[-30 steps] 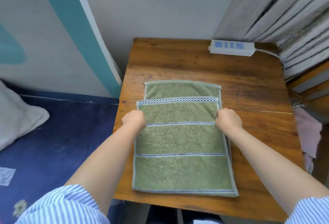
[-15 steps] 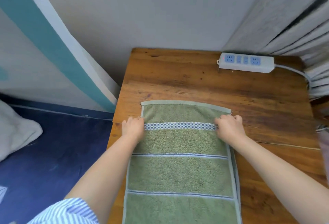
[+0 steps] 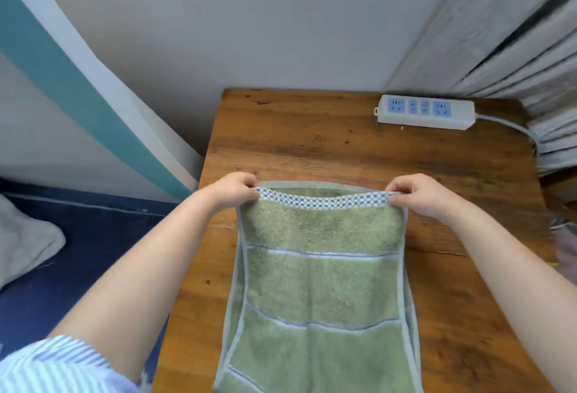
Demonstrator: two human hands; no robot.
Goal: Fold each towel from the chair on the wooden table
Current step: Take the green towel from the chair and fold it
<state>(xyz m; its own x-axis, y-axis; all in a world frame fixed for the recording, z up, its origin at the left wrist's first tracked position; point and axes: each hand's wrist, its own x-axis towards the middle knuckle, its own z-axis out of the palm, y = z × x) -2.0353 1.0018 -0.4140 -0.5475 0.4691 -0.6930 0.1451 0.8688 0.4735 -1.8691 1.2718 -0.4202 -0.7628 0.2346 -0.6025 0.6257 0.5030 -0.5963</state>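
A green towel (image 3: pixel 321 283) with thin blue stripes and a blue-and-white checked band lies doubled along the wooden table (image 3: pixel 312 143). My left hand (image 3: pixel 232 191) pinches the left end of the checked band. My right hand (image 3: pixel 418 194) pinches its right end. The top layer's far edge is lifted slightly off the layer under it and sags between my hands. A strip of the lower layer shows just beyond the checked band. The towel's near end runs out of view at the bottom.
A white power strip (image 3: pixel 426 111) with blue sockets lies at the table's far right, its cable running to the grey curtain (image 3: pixel 515 49). A teal-and-white panel (image 3: pixel 78 86) leans left of the table. A blue bed sheet (image 3: pixel 93 252) and a white cloth (image 3: pixel 22 246) lie lower left.
My hands have carried the checked edge of the top layer away from me, nearly onto the lower layer's far edge. The camera has dipped closer to the table.
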